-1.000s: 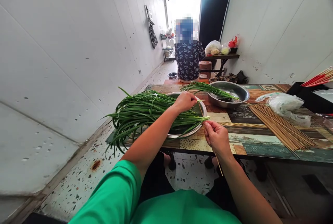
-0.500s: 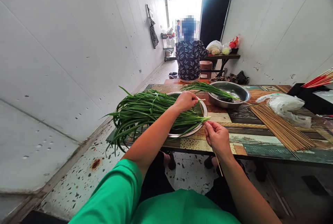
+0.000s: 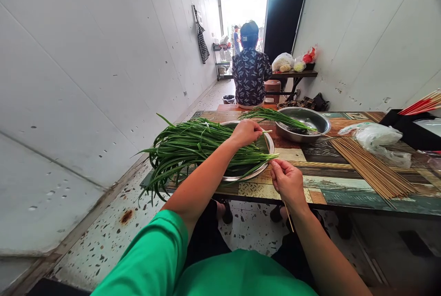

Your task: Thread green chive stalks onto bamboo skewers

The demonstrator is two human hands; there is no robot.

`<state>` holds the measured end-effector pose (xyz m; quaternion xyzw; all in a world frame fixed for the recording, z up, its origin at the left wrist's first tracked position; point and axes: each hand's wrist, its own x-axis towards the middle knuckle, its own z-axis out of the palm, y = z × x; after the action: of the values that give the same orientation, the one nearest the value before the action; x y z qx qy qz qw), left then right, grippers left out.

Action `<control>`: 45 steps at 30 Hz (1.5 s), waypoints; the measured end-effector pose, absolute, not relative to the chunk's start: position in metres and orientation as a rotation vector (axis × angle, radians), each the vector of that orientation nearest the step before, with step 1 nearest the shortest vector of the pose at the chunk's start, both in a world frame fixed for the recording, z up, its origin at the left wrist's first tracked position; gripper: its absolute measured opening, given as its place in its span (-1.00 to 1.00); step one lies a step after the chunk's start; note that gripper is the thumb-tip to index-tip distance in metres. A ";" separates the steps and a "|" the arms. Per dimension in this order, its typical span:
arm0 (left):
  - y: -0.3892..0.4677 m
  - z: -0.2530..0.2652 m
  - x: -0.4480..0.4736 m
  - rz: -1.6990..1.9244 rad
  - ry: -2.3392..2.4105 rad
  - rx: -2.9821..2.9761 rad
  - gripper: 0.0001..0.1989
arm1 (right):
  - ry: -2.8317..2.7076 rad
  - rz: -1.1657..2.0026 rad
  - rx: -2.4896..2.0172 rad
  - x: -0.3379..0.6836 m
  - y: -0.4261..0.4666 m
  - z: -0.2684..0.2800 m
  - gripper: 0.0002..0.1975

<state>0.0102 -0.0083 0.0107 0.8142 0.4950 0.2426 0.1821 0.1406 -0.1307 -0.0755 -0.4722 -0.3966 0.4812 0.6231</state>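
Note:
A large heap of garlic chives [image 3: 186, 144] lies across a metal bowl [image 3: 272, 144], its leaves hanging over the left side and its pale stem ends pointing right. Above the bowl, my left hand [image 3: 245, 133] is closed in a pinch on the pale end of a chive stem. My right hand [image 3: 289, 180] grips a thin bamboo skewer [image 3: 288, 217]; its lower end sticks out below the palm. The skewer's upper part runs up toward my left fingertips, and whether it pierces the stem is too fine to tell.
A second metal bowl [image 3: 322, 124] holds skewered chives [image 3: 275, 116] on its rim. Bamboo skewers [image 3: 372, 167] lie spread at the right, beside a plastic bag [image 3: 375, 135] and a black box [image 3: 392, 119] with red-and-white sticks. A person [image 3: 251, 73] sits beyond the table, back turned.

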 end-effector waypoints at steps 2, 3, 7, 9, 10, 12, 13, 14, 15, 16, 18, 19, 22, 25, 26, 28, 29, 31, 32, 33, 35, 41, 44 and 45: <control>-0.008 0.011 0.010 0.682 1.401 2.301 -0.81 | -0.913 1.107 -1.081 0.140 -0.130 -0.076 -0.56; -0.008 0.011 0.010 0.686 1.400 2.304 -0.81 | -0.913 1.110 -1.079 0.140 -0.130 -0.076 -0.56; -0.007 0.010 0.010 0.696 1.390 2.300 -0.81 | -0.923 1.109 -1.082 0.140 -0.131 -0.076 -0.56; -0.006 0.009 0.010 0.704 1.398 2.280 -0.81 | -0.923 1.111 -1.091 0.140 -0.131 -0.075 -0.56; -0.006 0.009 0.010 0.710 1.402 2.271 -0.81 | -0.920 1.112 -1.099 0.140 -0.132 -0.074 -0.56; -0.006 0.009 0.010 0.717 1.405 2.268 -0.80 | -0.911 1.115 -1.109 0.140 -0.133 -0.073 -0.55; -0.006 0.009 0.010 0.716 1.403 2.275 -0.81 | -0.907 1.119 -1.107 0.140 -0.133 -0.073 -0.55; -0.006 0.009 0.010 0.712 1.400 2.283 -0.81 | -0.902 1.122 -1.101 0.140 -0.134 -0.073 -0.55; -0.007 0.010 0.010 0.708 1.397 2.290 -0.81 | -0.899 1.126 -1.093 0.140 -0.133 -0.073 -0.55; -0.008 0.010 0.010 0.703 1.395 2.292 -0.81 | -0.896 1.128 -1.086 0.139 -0.133 -0.073 -0.55; -0.009 0.011 0.010 0.693 1.393 2.285 -0.80 | -0.895 1.127 -1.085 0.139 -0.133 -0.073 -0.55; -0.009 0.011 0.010 0.690 1.395 2.279 -0.80 | -0.896 1.124 -1.089 0.139 -0.132 -0.073 -0.55; -0.010 0.012 0.010 0.688 1.412 2.280 -0.81 | -0.900 1.117 -1.104 0.139 -0.132 -0.073 -0.54; -0.009 0.012 0.010 0.689 1.413 2.304 -0.80 | -0.903 1.118 -1.107 0.139 -0.133 -0.072 -0.53; -0.009 0.012 0.010 0.688 1.410 2.310 -0.80 | -0.905 1.119 -1.107 0.139 -0.133 -0.072 -0.54; -0.009 0.012 0.010 0.686 1.408 2.315 -0.80 | -0.911 1.117 -1.105 0.140 -0.133 -0.072 -0.54; -0.009 0.012 0.009 0.685 1.409 2.317 -0.80 | -0.913 1.115 -1.104 0.139 -0.133 -0.072 -0.55; -0.010 0.012 0.009 0.686 1.410 2.326 -0.80 | -0.915 1.114 -1.101 0.139 -0.132 -0.072 -0.56; -0.010 0.012 0.010 0.686 1.411 2.334 -0.80 | -0.914 1.115 -1.097 0.139 -0.132 -0.072 -0.56; -0.010 0.012 0.010 0.688 1.413 2.342 -0.80 | -0.914 1.116 -1.095 0.139 -0.132 -0.072 -0.56; -0.011 0.012 0.010 0.687 1.418 2.352 -0.81 | -0.916 1.114 -1.089 0.138 -0.131 -0.072 -0.57; -0.012 0.014 0.010 0.661 1.395 2.349 -0.82 | -0.914 1.100 -1.097 0.138 -0.129 -0.073 -0.59; -0.012 0.014 0.008 0.653 1.381 2.326 -0.83 | -0.908 1.100 -1.099 0.138 -0.128 -0.073 -0.57; -0.012 0.014 0.007 0.648 1.370 2.312 -0.83 | -0.909 1.101 -1.095 0.138 -0.127 -0.072 -0.57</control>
<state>0.0072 -0.0115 0.0143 0.8215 0.4869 0.2304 0.1873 0.1380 -0.1272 -0.0722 -0.4767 -0.3955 0.4792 0.6219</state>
